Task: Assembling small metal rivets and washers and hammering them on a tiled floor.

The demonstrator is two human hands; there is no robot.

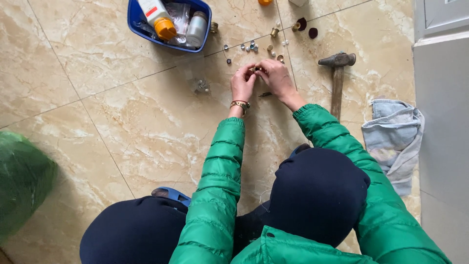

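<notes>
My left hand (243, 84) and my right hand (276, 78) meet above the beige tiled floor, fingertips pinched together on a small brass-coloured part (256, 70) between them. A gold bracelet (240, 104) circles my left wrist, and both arms wear green puffy sleeves. Several small metal fittings and nuts (254, 47) lie scattered on the floor just beyond my fingers. A small dark piece (265, 94) lies under my right wrist.
A blue tub (138, 22) with bottles stands at the far left. A hammer (337, 78) lies to the right, next to a crumpled grey cloth (393, 137). A green bag (22, 181) sits at the left edge. My knees in dark trousers (317, 195) fill the foreground.
</notes>
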